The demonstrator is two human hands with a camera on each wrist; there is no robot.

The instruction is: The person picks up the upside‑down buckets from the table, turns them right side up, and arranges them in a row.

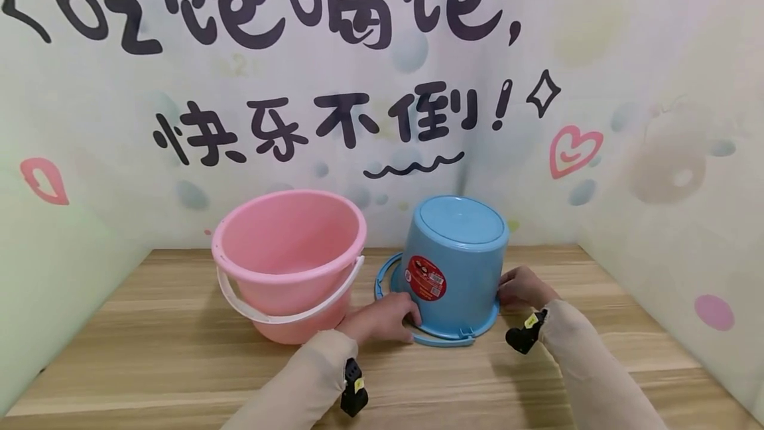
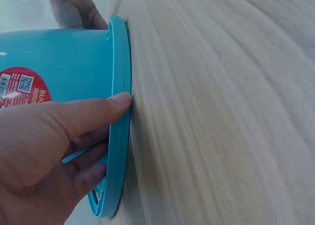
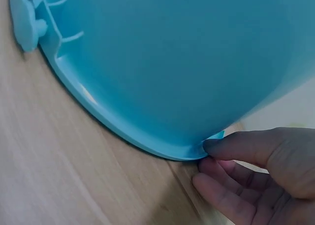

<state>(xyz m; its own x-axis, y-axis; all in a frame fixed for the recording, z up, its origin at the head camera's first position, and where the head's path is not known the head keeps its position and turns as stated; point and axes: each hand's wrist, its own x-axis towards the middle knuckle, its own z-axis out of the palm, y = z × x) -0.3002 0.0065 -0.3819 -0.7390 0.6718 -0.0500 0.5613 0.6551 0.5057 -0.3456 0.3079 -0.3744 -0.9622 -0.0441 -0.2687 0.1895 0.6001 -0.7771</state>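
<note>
From where I stand, the leftmost item is a pink bucket (image 1: pixel 292 289), upright on the wood-grain table (image 1: pixel 418 390), mouth facing up. Its white handle (image 1: pixel 274 318) hangs down across the front of the body. Next to the right is the left hand (image 1: pixel 382 318), positioned between the two buckets. Its thumb lies across the lower edge of the blue bucket (image 1: pixel 459 277), and its other fingers are curled in behind that edge; I cannot tell whether the grip takes the rim, the blue handle (image 1: pixel 443 342) or both. The blue bucket stands inverted on the table, base up and mouth down, just beside the pink one. The blue handle lies low around the rim, its front pivot facing the near side. A round red label (image 1: pixel 426 278) is fixed to the body, left of centre. At the far right, the right hand (image 1: pixel 525 285) pinches the rim, thumb above, fingers below. The hands are apart, clamped on opposite sides of the same bucket. A black wrist device (image 1: pixel 526 332) sits at the cuff of the right sleeve (image 1: pixel 597 370).
</note>
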